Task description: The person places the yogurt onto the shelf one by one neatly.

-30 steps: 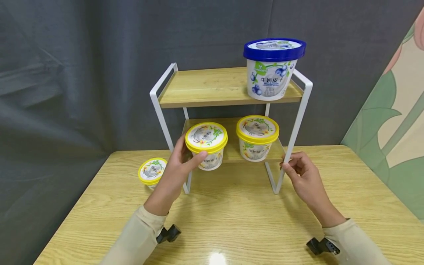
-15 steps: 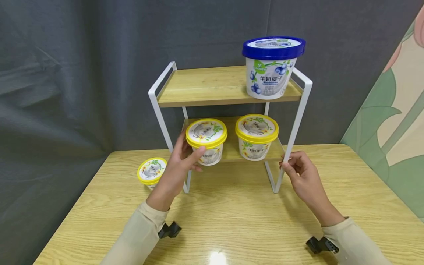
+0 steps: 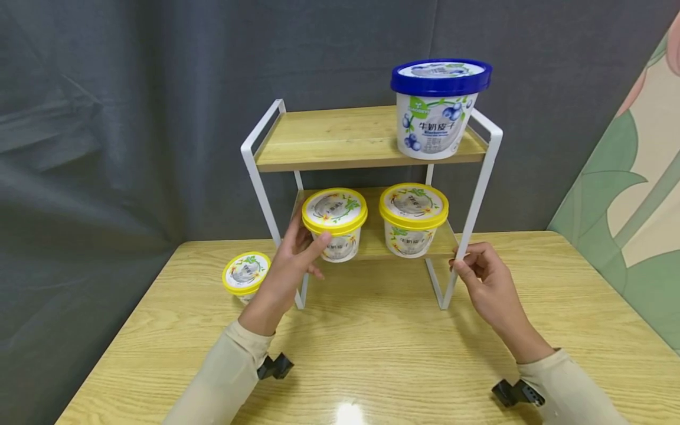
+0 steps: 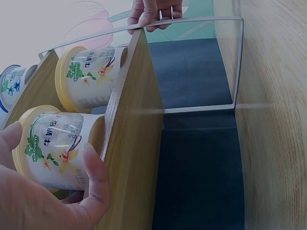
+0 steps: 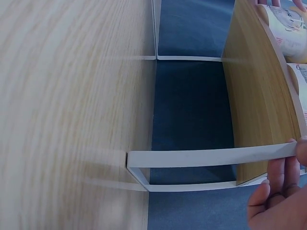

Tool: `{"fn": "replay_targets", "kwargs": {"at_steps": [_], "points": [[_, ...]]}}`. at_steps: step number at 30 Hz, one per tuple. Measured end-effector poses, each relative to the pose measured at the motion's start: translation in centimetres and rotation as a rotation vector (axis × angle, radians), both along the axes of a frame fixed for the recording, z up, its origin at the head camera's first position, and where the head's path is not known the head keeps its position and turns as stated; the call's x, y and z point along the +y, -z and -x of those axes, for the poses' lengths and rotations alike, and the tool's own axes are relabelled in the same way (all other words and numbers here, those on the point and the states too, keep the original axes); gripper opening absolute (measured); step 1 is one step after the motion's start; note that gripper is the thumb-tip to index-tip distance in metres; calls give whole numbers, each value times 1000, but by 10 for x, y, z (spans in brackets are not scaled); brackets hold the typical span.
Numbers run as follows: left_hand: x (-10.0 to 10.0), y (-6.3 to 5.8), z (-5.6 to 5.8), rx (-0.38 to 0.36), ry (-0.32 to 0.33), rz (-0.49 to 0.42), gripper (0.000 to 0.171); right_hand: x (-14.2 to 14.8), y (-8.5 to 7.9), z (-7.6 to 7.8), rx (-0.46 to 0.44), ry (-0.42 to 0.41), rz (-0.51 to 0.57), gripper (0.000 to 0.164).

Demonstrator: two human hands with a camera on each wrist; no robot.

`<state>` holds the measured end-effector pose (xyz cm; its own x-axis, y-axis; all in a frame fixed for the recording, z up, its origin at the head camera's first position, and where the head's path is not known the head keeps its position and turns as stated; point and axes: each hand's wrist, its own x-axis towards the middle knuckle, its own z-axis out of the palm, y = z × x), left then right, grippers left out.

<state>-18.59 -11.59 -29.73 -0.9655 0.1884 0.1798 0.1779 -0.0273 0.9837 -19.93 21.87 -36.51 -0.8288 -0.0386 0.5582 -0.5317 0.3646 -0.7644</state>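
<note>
Grip record: left hand (image 3: 289,260) held yellow-lidded tub (image 3: 336,223)

Tub was at the hand's two o'clock in head view, roughly upright, at lower shelf (image 3: 374,231) front edge; seating could not be told. Thumb and fingers spanned its sides. Second tub (image 3: 413,222) stood apart at its three o'clock. Right hand (image 3: 486,280) gripped rack leg (image 3: 474,212).

There are three yellow-lidded tubs (image 3: 413,224) and one blue-lidded tub (image 3: 438,112). One rack (image 3: 476,195) has two shelves (image 3: 329,139). Two hands (image 3: 291,260), one desk (image 3: 382,348).

left hand (image 3: 285,262): grips yellow-lidded tub (image 3: 334,213) | right hand (image 3: 489,283): pinches rack leg (image 3: 473,206)
</note>
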Motion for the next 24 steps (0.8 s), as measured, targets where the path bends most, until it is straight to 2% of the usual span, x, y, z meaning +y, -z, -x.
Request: {"fn": "replay_targets", "kwargs": {"at_steps": [10, 17, 20, 24], "points": [[0, 3, 4, 4, -9, 36, 86, 1, -1, 1, 11, 0, -1, 17], [5, 6, 10, -3, -111, 117, 96, 0, 0, 2, 14, -2, -5, 18], [8, 6, 11, 7, -140, 149, 92, 0, 1, 1, 8, -3, 0, 18], [9, 6, 11, 39, -141, 168, 80, 0, 1, 1, 8, -1, 3, 17]]}}
